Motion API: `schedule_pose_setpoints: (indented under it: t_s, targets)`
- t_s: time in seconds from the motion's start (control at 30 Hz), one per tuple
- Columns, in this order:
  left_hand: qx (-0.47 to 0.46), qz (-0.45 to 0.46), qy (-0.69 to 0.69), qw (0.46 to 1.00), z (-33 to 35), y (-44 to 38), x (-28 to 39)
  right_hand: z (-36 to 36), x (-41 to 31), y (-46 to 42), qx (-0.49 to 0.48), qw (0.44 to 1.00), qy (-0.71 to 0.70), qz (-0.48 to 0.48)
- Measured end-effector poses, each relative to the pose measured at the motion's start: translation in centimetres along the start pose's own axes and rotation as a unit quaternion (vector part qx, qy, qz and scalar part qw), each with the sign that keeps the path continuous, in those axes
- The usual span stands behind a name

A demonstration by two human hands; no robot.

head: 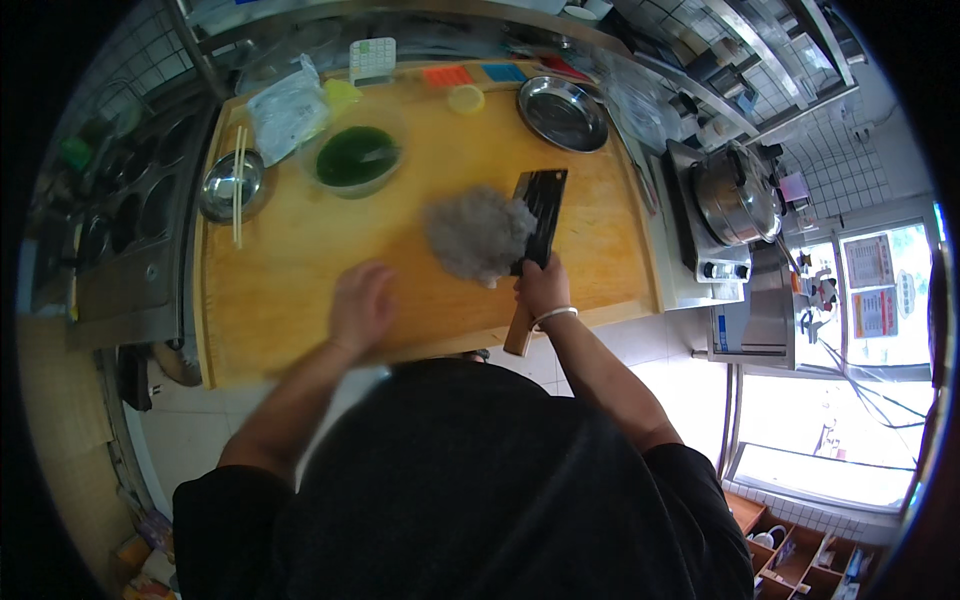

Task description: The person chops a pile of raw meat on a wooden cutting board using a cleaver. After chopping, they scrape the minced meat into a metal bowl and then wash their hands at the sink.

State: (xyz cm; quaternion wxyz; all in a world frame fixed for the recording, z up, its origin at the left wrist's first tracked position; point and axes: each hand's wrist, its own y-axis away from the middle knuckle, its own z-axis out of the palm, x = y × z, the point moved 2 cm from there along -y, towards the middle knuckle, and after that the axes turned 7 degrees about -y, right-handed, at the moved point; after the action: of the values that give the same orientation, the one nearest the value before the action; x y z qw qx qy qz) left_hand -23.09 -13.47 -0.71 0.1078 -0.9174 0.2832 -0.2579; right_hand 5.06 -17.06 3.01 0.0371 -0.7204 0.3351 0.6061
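My right hand (543,286) grips the wooden handle of a cleaver (541,206) at the right of the wooden worktop (300,300). The cleaver's wide dark blade points away from me, and its left side touches a greyish mound of soft, minced-looking food (476,232). My left hand (363,304) is blurred, over the worktop to the left of the mound and apart from it. It appears to hold nothing; how far its fingers are spread is unclear. A white bangle circles my right wrist.
A plastic bowl of green liquid (356,157), a metal bowl (229,187) with chopsticks (238,184) across it and a plastic bag (289,111) stand at left. A metal dish (562,114) lies at the back right. Beyond the right edge, a steel pot (731,195) sits on a cooker.
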Motion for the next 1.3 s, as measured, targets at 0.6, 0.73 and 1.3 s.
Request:
schedule_pose_setpoints:
  t_s: [0.6, 0.73, 1.3]
  targets:
    - [0.042, -0.001, 0.062, 0.997, -0.2, 0.1, 0.5, 1.9, -5.3, 2.5, -0.121, 0.835, 0.502, -0.189]
    - [0.040, -0.008, 0.050, 0.998, 0.0, 0.3, 0.2, 1.5, -5.8, 1.3, -0.139, 0.845, 0.462, -0.232]
    - [0.026, 0.004, 0.036, 0.999, 0.0, 0.4, 0.2, 2.3, -5.2, 0.9, -0.192, 0.844, 0.444, -0.231]
